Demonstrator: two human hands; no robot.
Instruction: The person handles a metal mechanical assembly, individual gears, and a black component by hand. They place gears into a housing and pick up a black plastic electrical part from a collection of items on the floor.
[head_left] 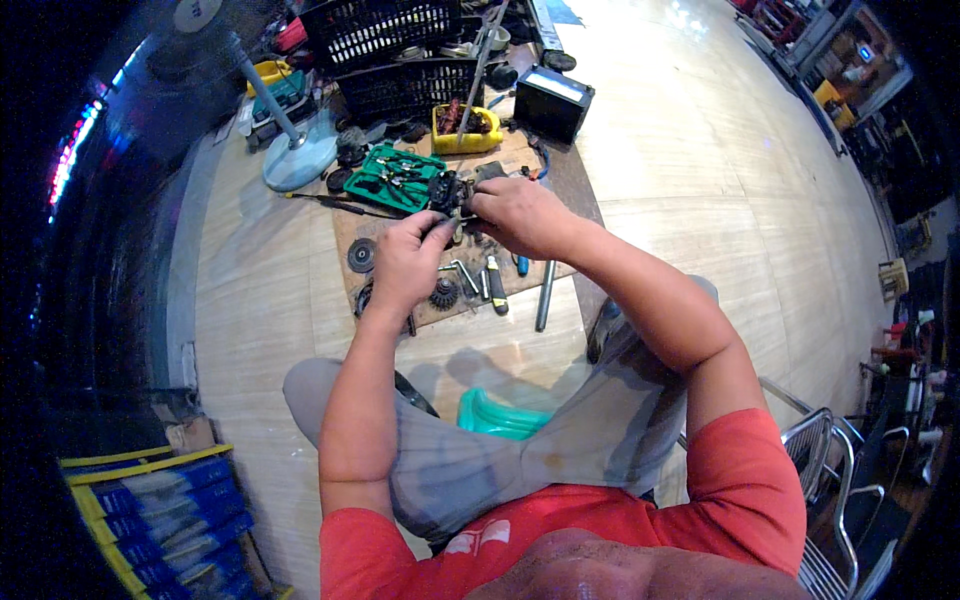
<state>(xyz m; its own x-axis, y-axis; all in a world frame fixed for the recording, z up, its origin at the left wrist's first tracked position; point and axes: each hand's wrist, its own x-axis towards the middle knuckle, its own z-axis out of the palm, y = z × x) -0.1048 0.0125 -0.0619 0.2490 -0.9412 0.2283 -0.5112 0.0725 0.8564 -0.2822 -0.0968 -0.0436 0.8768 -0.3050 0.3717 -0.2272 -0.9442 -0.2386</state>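
Head view looks down on a small dark machine part [447, 193], blocky and metallic, held up over a wooden board [350, 228] on the floor, just in front of the person's knees. Its exact kind cannot be made out. The left hand [408, 262] comes up from below with the forearm nearly straight and the wrist bent slightly inward; its thumb and forefinger pinch the lower edge of the part while the other fingers curl loosely beneath. The right hand [520, 215] reaches in from the right with the elbow bent sharply, knuckles upward, fingers bunched together and closed on the part's right side; what its fingertips grip is hidden under the hand.

Below the hands, on the board, lie a toothed steel gear [444, 294], a round dark disc [361, 254], a screwdriver with a black handle [497, 286], and a plain grey metal tube [543, 295]. Just beyond the part sits an open green plastic tool case [392, 177] with small tools in moulded slots. Farther off are a yellow plastic tray [466, 130] of rusty pieces, a black boxy battery [552, 102], two black lattice crates [400, 60], and the round pale base of a stand fan [300, 160]. A teal plastic stool [500, 415] shows between the person's grey-trousered legs.
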